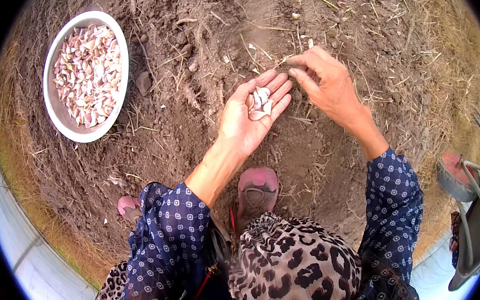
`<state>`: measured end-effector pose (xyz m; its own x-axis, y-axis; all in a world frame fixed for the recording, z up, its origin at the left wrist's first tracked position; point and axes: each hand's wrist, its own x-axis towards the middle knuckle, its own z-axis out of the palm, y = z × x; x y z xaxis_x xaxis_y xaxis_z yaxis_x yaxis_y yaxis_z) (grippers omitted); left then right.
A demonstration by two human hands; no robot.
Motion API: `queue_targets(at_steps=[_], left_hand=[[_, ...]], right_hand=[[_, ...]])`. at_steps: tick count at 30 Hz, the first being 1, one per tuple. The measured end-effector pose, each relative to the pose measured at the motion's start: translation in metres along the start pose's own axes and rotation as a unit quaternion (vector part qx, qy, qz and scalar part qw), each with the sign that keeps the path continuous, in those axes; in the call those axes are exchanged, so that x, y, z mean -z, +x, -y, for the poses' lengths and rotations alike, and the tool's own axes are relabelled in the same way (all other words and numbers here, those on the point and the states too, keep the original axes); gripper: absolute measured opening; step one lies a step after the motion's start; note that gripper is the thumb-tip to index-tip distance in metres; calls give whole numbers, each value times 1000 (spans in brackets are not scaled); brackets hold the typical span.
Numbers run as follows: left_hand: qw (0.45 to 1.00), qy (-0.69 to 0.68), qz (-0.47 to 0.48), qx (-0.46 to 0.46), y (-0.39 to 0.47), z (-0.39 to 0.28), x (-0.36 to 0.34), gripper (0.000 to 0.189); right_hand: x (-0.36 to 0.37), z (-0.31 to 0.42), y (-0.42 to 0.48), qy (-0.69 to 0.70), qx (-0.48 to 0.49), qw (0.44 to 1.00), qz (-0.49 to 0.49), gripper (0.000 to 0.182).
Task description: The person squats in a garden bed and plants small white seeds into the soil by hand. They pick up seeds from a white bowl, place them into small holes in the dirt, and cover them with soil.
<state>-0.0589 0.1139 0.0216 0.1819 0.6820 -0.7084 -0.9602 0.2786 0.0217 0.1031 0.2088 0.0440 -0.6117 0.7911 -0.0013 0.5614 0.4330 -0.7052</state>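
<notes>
My left hand [256, 113] is palm up, fingers slightly curled, with several pale garlic cloves [261, 102] lying in it. Just beyond its fingertips, my right hand [327, 82] hovers over the soil [205, 155]. Thumb and forefinger are a little apart there, and I see no clove between them. A small pale piece, perhaps a clove [310, 42], shows in the soil past the right knuckles. To the left, a round metal basin [123, 92] stands on the ground, holding a heap of pinkish-white garlic cloves [88, 72].
My pink-toed shoes [258, 186] are planted on the soil. Dry straw [443, 73] covers the right side. What looks like a wheelbarrow, with a red-hubbed wheel [456, 173], stands at the far right. Beside the basin lies a dark clod [144, 82].
</notes>
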Motion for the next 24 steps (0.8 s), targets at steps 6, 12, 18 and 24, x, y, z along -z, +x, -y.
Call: queue_targets(at_steps=[6, 12, 18, 24], left_hand=[[997, 79, 3, 12, -5, 21, 3, 37], [993, 97, -29, 57, -15, 26, 25, 28], [981, 184, -10, 63, -27, 36, 22, 33], [972, 215, -44, 82, -32, 45, 14, 34]], right_hand=[[-26, 35, -47, 48, 12, 999, 4, 18], [-32, 34, -68, 83, -24, 995, 47, 22], [-29, 36, -90, 95, -25, 995, 30, 23], [-23, 41, -107, 70, -31, 997, -24, 17]])
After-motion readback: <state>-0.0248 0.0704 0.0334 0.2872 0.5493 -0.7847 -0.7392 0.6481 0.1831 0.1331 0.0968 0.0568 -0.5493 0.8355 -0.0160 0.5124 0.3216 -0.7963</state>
